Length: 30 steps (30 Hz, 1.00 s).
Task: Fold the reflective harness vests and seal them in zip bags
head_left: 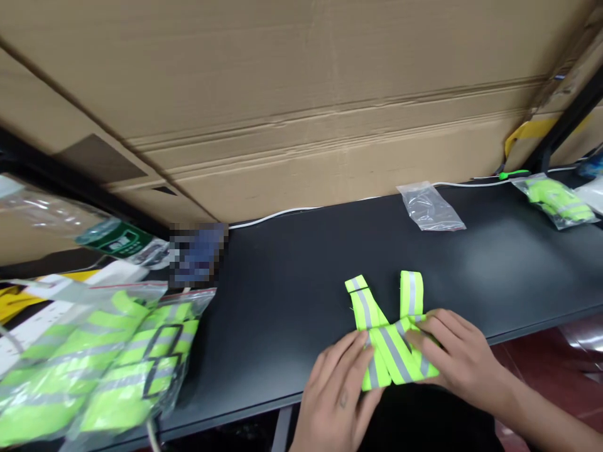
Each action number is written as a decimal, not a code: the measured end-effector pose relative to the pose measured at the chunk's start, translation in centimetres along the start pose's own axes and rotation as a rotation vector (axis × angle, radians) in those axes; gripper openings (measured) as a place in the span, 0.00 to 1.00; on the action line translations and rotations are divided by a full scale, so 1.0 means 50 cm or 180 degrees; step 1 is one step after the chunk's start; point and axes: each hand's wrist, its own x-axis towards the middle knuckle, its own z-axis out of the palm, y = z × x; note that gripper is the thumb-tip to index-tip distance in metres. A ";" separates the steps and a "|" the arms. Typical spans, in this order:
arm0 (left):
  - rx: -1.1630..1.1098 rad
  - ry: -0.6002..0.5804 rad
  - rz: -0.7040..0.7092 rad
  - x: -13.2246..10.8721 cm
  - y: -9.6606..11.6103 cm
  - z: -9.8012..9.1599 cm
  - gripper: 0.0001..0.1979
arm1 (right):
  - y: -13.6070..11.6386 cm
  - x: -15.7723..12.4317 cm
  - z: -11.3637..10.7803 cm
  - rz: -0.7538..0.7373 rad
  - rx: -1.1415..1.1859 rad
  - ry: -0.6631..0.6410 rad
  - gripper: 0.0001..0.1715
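A neon-yellow reflective strap [398, 351] with silver stripes lies folded in several overlapping layers at the front edge of the black table. Its left side is pinched between the thumb and fingers of my left hand [336, 389]. On the right side, my right hand [455, 351] grips the folded layers, fingertips bent over the top. Two loose ends of the strap stick up away from me, the left one with a thin dark line across it. Beyond my hands lies a flat clear zip bag [431, 207].
Clear bags of packed reflective straps [136, 370] are piled at the left, beside a plastic bottle [113, 238] and a white power strip [28, 326]. Another packed bag [558, 199] and a green-handled screwdriver [513, 174] are at the back right. A cardboard wall [330, 94] closes off the table's rear.
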 end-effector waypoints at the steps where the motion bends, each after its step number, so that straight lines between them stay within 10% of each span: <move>1: -0.0130 -0.0026 -0.0082 0.014 -0.007 -0.004 0.15 | 0.011 0.014 -0.002 -0.0002 0.0091 -0.0033 0.23; 8: -0.0505 -0.0546 -0.0765 0.144 -0.091 -0.003 0.11 | 0.113 0.108 0.031 0.0261 -0.0091 -0.0582 0.36; 20: -0.0237 -0.1181 -0.1078 0.225 -0.134 0.034 0.15 | 0.108 0.116 0.045 -0.0086 -0.0429 -0.0263 0.15; 26: -0.0676 -0.1100 -0.0922 0.205 -0.124 0.044 0.08 | 0.049 0.110 0.057 -0.0070 -0.0296 -0.0851 0.47; 30: -0.0865 -0.0860 -0.0864 0.193 -0.124 0.054 0.04 | 0.049 0.110 0.061 0.0054 -0.0418 -0.0987 0.49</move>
